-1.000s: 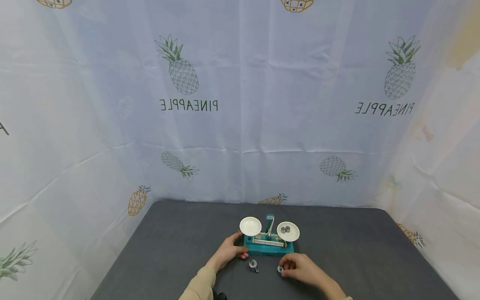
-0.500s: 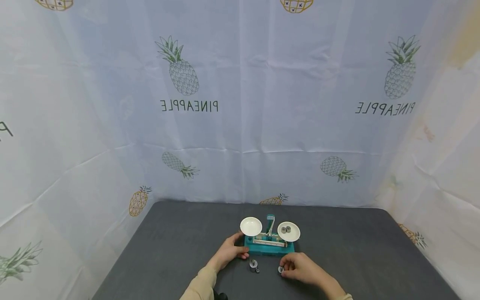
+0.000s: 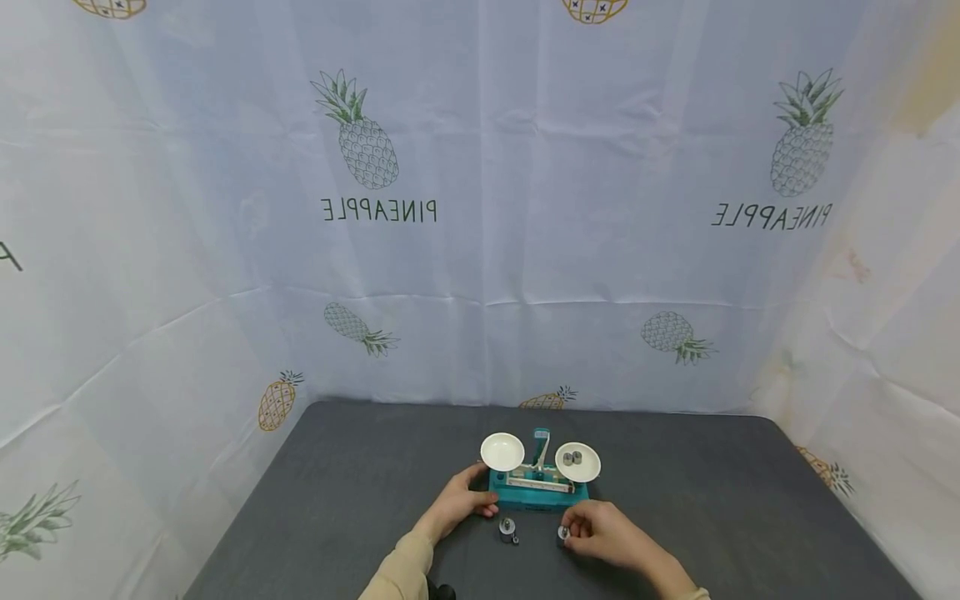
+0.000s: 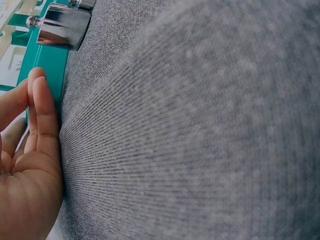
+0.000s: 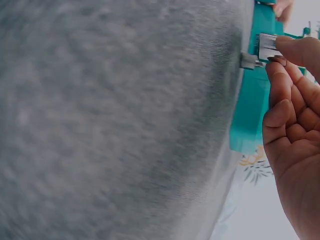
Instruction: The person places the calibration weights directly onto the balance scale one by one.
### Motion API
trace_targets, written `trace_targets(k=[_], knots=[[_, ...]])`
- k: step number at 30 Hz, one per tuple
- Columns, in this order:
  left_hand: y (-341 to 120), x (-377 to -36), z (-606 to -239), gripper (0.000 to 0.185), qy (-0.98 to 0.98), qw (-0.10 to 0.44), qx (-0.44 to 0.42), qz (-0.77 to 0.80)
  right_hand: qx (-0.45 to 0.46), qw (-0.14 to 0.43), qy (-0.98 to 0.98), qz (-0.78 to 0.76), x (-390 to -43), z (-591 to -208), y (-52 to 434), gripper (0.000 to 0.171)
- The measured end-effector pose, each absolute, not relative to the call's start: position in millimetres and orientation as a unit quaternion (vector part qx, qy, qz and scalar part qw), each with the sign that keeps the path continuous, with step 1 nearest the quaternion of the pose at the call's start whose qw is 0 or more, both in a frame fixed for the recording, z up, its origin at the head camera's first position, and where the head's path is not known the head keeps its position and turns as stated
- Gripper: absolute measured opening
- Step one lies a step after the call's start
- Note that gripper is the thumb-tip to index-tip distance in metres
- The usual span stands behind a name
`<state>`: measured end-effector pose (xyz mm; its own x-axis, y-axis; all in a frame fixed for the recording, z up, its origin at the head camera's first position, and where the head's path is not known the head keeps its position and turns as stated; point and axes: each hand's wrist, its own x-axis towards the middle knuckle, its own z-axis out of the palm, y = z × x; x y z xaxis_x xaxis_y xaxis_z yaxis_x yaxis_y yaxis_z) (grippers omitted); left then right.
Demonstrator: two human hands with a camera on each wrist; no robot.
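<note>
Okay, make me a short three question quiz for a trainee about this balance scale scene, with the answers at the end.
1. True or false: the left pan of the teal balance scale carries two metal weights.
2. Which hand pinches a small metal weight on the grey tabletop? A) left hand B) right hand C) neither
3. Fill in: the left hand rests against the scale's ____.

Key:
1. False. The two weights sit on the right pan; the left pan holds nothing.
2. B, the right hand.
3. Base, at its left end.
</note>
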<state>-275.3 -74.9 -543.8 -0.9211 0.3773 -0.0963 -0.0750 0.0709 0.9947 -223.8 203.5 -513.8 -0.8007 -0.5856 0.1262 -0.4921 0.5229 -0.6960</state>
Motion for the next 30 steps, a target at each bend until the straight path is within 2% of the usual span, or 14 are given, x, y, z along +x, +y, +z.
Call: trace_targets(k=[15, 22, 30], knots=[[-74.6, -274.2, -541.8, 0.071, 0.709, 0.17, 0.106, 0.676, -0.31, 0.013, 0.875, -0.372, -219.6, -483.9, 207.2, 0.01], [-75.0, -274.4, -539.7, 0.071, 0.707, 0.172, 0.103, 0.678, -0.275, -0.032, 0.893, -0.355, -223.2, -469.7, 205.8, 0.011], [-74.4, -273.4, -539.9, 0.07, 0.71, 0.174, 0.1, 0.675, -0.234, -0.054, 0.901, -0.362, -232.1, -455.1, 206.8, 0.009]])
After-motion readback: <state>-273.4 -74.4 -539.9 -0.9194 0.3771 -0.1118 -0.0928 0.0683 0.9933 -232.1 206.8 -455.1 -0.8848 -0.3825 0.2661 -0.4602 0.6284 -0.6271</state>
